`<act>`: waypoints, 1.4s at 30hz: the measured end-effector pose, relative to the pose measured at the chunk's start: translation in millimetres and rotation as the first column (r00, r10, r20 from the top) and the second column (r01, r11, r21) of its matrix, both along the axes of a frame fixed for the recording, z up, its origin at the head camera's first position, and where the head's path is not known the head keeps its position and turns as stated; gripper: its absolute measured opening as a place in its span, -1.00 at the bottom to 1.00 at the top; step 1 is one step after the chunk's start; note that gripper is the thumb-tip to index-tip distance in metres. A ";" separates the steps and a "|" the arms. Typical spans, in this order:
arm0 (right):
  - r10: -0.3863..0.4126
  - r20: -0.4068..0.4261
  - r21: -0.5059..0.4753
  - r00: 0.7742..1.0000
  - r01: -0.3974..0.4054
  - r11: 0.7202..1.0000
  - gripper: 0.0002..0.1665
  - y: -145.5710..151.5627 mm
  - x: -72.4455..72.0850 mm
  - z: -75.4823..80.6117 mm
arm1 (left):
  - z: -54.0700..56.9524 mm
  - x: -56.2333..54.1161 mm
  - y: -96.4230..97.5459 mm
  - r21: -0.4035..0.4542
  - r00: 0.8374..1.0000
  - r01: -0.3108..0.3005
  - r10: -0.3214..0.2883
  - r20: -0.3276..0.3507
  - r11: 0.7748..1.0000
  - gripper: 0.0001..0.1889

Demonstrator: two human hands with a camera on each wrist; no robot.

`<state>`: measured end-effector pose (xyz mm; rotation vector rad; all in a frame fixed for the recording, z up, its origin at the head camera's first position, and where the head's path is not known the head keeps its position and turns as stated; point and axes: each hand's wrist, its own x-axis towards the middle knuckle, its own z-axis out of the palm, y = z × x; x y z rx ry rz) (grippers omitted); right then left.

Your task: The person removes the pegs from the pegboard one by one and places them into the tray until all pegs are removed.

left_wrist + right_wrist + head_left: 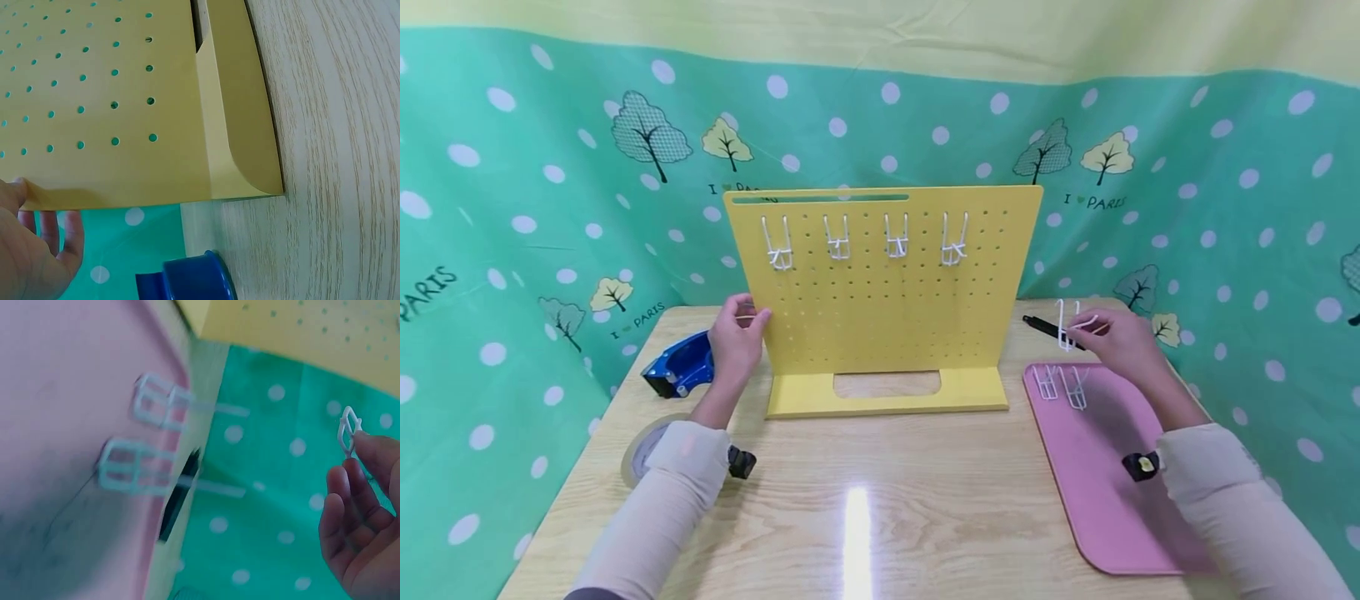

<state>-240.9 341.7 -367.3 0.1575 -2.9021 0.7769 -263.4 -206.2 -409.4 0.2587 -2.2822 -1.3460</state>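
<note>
Right grip (1118, 335) pinches hook (1062, 327) (left grip (735, 337) holds pegboard (887, 325)).

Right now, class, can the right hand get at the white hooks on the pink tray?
Probably yes: those hooks lie uncovered close to the right hand, though it already pinches another hook.

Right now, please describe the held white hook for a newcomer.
Find the yellow pegboard, then the pink tray to its right. Near the tray's far end, a right hand pinches the white hook. Unlike board hooks and tray hooks, it is held in the air.
</note>
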 end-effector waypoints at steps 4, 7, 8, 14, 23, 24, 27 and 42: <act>0.028 -0.007 0.038 1.000 -0.028 0.999 -0.72 22.1 -0.8 -5.5 | 1.7 -0.2 0.3 0.006 1.000 0.011 -0.011 -0.015 1.000 -0.64; 0.041 0.007 0.072 0.999 -0.042 0.997 -0.74 37.4 -1.5 -11.4 | 1.9 -0.7 0.2 0.008 1.000 0.010 -0.010 -0.019 1.000 -0.64; 0.049 0.020 0.081 0.999 -0.050 0.995 -0.74 41.9 -1.8 -13.1 | 1.6 -0.7 0.0 0.010 1.000 0.008 -0.008 -0.020 1.000 -0.64; 0.079 0.098 0.157 0.992 -0.094 0.983 -0.76 63.9 -2.6 -25.0 | -0.3 -0.6 -1.3 0.018 1.000 0.004 -0.004 -0.021 1.000 -0.65; 0.072 0.247 0.158 0.966 -0.114 0.981 -0.83 77.0 -0.6 -51.9 | -1.6 -1.5 -1.3 0.020 0.999 -0.001 0.001 -0.038 1.000 -0.68; 0.072 0.258 0.153 0.963 -0.114 0.982 -0.84 77.3 -0.5 -55.0 | -1.8 -1.7 -1.2 0.020 0.999 -0.001 0.002 -0.040 1.000 -0.68; 0.058 0.294 0.149 0.954 -0.106 0.983 -0.85 78.1 -1.2 -62.1 | -1.9 -1.8 -1.4 0.023 0.999 -0.001 0.002 -0.043 1.000 -0.68; 0.032 0.340 0.147 0.940 -0.087 0.985 -0.81 82.0 -2.6 -79.5 | -1.0 -1.6 -1.4 0.022 1.000 0.001 -0.001 -0.015 1.000 -0.66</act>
